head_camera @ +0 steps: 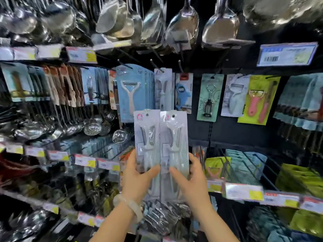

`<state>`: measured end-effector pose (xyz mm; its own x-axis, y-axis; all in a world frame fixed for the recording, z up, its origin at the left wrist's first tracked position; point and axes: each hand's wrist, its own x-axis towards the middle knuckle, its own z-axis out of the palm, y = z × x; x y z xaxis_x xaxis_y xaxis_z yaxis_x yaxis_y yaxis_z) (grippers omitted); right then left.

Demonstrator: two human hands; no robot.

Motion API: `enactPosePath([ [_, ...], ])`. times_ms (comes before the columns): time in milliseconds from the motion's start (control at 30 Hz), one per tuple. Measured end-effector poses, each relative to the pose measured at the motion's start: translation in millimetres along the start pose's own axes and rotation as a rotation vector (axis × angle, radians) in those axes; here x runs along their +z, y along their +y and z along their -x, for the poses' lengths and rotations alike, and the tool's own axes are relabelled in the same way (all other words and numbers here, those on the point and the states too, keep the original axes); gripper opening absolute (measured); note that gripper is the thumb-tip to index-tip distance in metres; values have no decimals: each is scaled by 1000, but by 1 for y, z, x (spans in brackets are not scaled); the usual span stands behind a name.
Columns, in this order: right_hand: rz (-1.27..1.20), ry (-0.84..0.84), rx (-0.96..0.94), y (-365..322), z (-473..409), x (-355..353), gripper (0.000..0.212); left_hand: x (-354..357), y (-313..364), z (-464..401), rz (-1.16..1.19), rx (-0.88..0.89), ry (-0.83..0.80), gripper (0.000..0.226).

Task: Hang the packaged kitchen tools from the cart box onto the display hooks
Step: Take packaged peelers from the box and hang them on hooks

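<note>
Two clear packs, each with a pale peeler inside, are held upright side by side in front of the display. My left hand (138, 173) grips the left pack (146, 137) at its lower part, thumb across the front. The right pack (173, 137) is gripped the same way by my right hand (190, 177). Each pack has a hang hole at the top. Above them a matching pack (162, 88) hangs on a display hook (155, 65). Below my wrists lies a pile of further clear packs (164, 215); the cart box itself is hidden.
Steel ladles and spatulas (183, 23) hang overhead. Carded peelers (131, 93), an opener (208, 98) and a pink peeler card (258, 100) fill the hook row. Price-tag rails (244, 191) jut out at hand level. Dark back panel (227, 130) shows to the right of the packs.
</note>
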<state>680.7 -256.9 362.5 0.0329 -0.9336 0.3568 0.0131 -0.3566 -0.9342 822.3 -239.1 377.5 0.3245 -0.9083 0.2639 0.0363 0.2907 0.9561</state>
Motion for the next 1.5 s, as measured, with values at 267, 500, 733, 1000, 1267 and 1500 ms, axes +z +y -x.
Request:
enactPosePath([
  [267,51,70,-132,-12,-42,54,57,-40,6,-71,57,16,-91,79],
  [500,60,128,-238,-44,-78,74,67,-55,27,-108,47,108,-118,91],
  [733,93,145,-322,-73,-114,85,73,-66,40,-129,65,100,-131,91],
  [1000,155,168,-297,-68,-126,91,74,-70,39,-136,92,100,-142,91],
  [1267,168,217,-271,-71,-126,97,74,-71,36,-139,48,87,-124,92],
  [1500,393,221,-181,-67,-138,94,76,-70,32,-139,9,65,-143,91],
])
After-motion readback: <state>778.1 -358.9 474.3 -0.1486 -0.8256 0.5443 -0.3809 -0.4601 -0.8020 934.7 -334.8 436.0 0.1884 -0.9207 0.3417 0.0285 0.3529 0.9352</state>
